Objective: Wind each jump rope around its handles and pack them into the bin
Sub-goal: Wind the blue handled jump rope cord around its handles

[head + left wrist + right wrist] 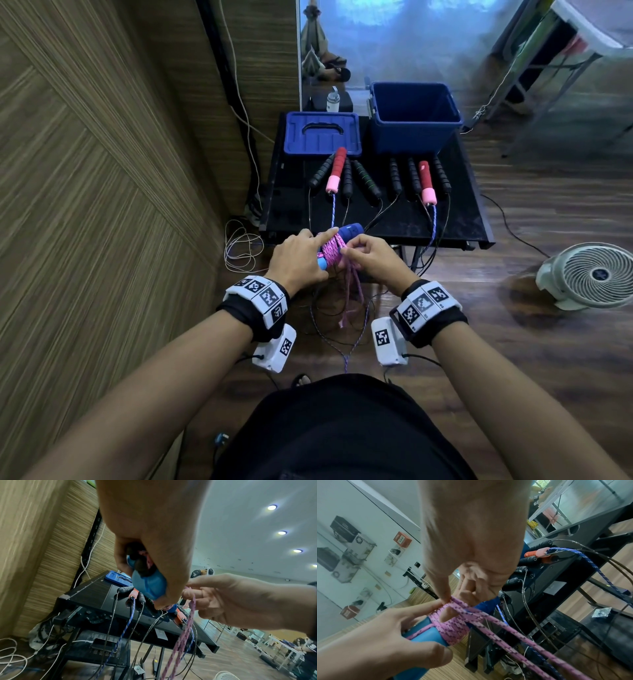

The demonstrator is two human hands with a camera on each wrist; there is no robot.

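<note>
Winding is underway: left hand [297, 258] grips blue handles [426, 634], right hand [371, 257] pinches pink rope [452, 623]; next, tuck the loose tail.

Both hands raised together: left hand [296, 260] gripping, right hand [371, 258] pinching.

A white fan [589, 275] stands on the wood floor [534, 359] at 3 o'clock. White cables [239, 248] coil at 9 o'clock of the worktop [459, 219]; a bottle [333, 100] at 12.
</note>
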